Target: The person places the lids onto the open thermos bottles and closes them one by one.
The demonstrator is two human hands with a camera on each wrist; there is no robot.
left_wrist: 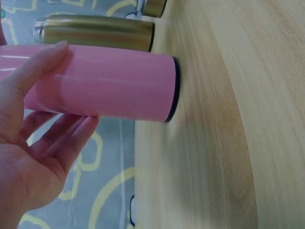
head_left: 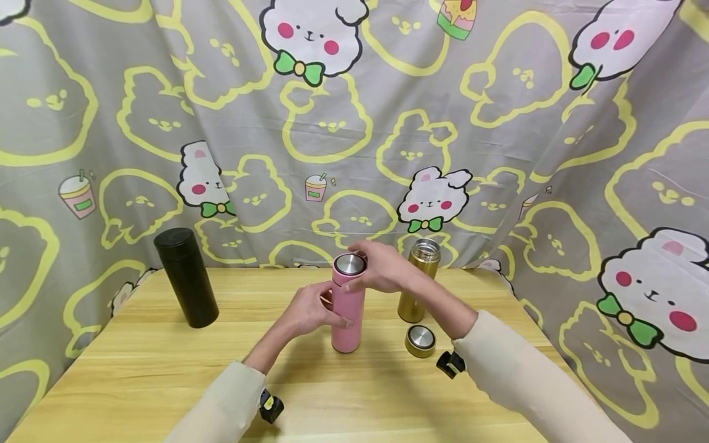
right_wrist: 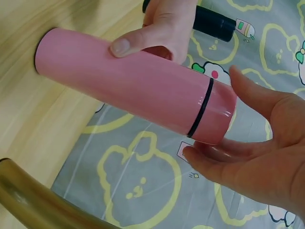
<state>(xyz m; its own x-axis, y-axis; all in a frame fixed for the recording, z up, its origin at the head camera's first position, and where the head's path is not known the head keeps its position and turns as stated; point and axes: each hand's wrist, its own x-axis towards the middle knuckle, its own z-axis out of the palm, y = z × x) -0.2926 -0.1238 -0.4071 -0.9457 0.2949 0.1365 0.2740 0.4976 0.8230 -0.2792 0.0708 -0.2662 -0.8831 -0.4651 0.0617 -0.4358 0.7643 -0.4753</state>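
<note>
A pink thermos [head_left: 346, 339] stands upright on the table in front of me. My left hand [head_left: 310, 307] grips its body from the left, thumb across the front and fingers behind. At the top, my right hand [head_left: 384, 266] holds the pink lid [right_wrist: 219, 112], thumb on one side and fingers on the other. The lid has a silver disc on top and sits on the body, with a black ring between them. Right behind my right forearm is a gold thermos [head_left: 411, 301] with its steel mouth uncovered. Its gold lid [head_left: 420, 340] lies on the table in front of it.
A black thermos [head_left: 191, 283] with its lid on stands at the left of the wooden table [head_left: 138, 381]. Behind the table and along its sides hangs a grey curtain [head_left: 332, 166] with cartoon animals.
</note>
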